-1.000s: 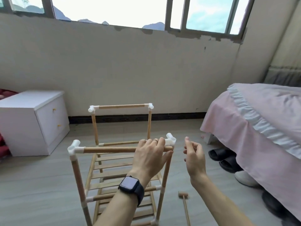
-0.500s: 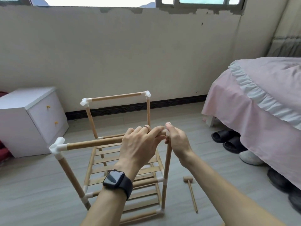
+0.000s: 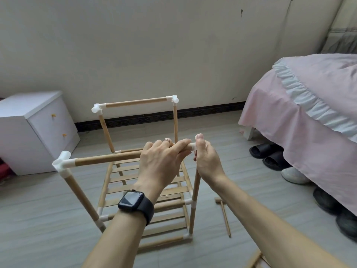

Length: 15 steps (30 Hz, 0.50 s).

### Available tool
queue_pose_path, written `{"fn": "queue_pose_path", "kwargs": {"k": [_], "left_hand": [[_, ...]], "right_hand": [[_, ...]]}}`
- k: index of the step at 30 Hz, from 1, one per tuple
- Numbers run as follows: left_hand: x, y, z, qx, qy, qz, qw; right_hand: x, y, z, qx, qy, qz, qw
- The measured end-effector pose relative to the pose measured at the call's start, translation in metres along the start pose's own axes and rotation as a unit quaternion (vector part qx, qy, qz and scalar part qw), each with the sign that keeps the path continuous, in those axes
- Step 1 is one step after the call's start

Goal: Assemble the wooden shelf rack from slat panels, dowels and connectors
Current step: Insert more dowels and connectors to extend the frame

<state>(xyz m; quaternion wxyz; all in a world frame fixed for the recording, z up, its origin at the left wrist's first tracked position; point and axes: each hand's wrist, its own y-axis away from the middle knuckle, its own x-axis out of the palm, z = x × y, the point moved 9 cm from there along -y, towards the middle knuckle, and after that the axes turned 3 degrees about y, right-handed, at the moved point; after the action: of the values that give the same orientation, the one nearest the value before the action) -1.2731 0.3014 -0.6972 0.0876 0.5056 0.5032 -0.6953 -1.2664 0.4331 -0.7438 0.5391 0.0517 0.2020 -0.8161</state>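
The wooden shelf rack (image 3: pixel 108 158) stands on the floor in front of me, built of dowels, white plastic connectors and slat panels (image 3: pixel 148 180) lower down. My left hand (image 3: pixel 161 163), with a watch on the wrist, grips the right end of the near top dowel. My right hand (image 3: pixel 205 158) grips the white corner connector (image 3: pixel 192 146) at the near right top, thumb up against it. The connector is mostly hidden by the fingers. The near left corner connector (image 3: pixel 62 163) and the far top rail (image 3: pixel 136 102) are bare.
A small wooden mallet (image 3: pixel 224 215) lies on the floor right of the rack. A white drawer cabinet (image 3: pixel 29 130) stands at the left wall. A pink-covered bed (image 3: pixel 301 120) with shoes (image 3: pixel 270 155) under it fills the right. More wooden parts (image 3: pixel 257 260) show at the bottom edge.
My right hand came in from the open air and closed on the near right corner connector. My left hand stayed on the top dowel. The view tilted downward.
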Motion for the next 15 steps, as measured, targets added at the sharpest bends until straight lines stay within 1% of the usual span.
{"fn": "queue_pose_path", "kwargs": {"k": [3, 5, 6, 7, 8, 10, 11, 12, 13, 14, 15], "left_hand": [[0.005, 0.0, 0.002, -0.015, -0.004, 0.042, 0.999], [0.004, -0.001, 0.005, -0.019, 0.037, 0.071, 0.997], [0.0, 0.0, 0.01, -0.022, 0.065, 0.07, 0.995], [-0.01, 0.001, 0.019, -0.03, 0.086, 0.051, 0.995], [-0.025, 0.002, 0.035, -0.05, 0.099, 0.012, 0.994], [-0.063, 0.014, 0.087, -0.13, 0.09, -0.09, 0.983], [-0.079, 0.025, 0.117, -0.18, 0.064, -0.121, 0.974], [-0.091, 0.036, 0.145, -0.229, 0.031, -0.123, 0.965], [-0.096, 0.047, 0.173, -0.276, 0.009, -0.1, 0.956], [-0.094, 0.059, 0.199, -0.328, 0.023, -0.065, 0.942], [-0.088, 0.071, 0.221, -0.386, 0.078, -0.025, 0.919]], "right_hand": [[0.003, 0.002, 0.002, 0.0, 0.006, -0.016, 1.0], [0.0, 0.002, -0.003, 0.012, 0.001, -0.027, 1.0], [-0.002, 0.002, -0.006, 0.016, -0.002, -0.026, 1.0], [-0.004, 0.001, -0.008, 0.017, -0.007, -0.017, 1.0], [-0.006, -0.001, -0.01, 0.016, -0.014, -0.003, 1.0], [-0.01, -0.008, -0.015, 0.02, -0.027, 0.029, 0.999], [-0.01, -0.012, -0.017, 0.026, -0.032, 0.046, 0.998], [-0.009, -0.015, -0.019, 0.033, -0.038, 0.063, 0.997], [-0.007, -0.018, -0.02, 0.042, -0.05, 0.076, 0.995], [-0.004, -0.02, -0.02, 0.051, -0.069, 0.087, 0.993], [0.0, -0.021, -0.02, 0.06, -0.091, 0.095, 0.989]]}}
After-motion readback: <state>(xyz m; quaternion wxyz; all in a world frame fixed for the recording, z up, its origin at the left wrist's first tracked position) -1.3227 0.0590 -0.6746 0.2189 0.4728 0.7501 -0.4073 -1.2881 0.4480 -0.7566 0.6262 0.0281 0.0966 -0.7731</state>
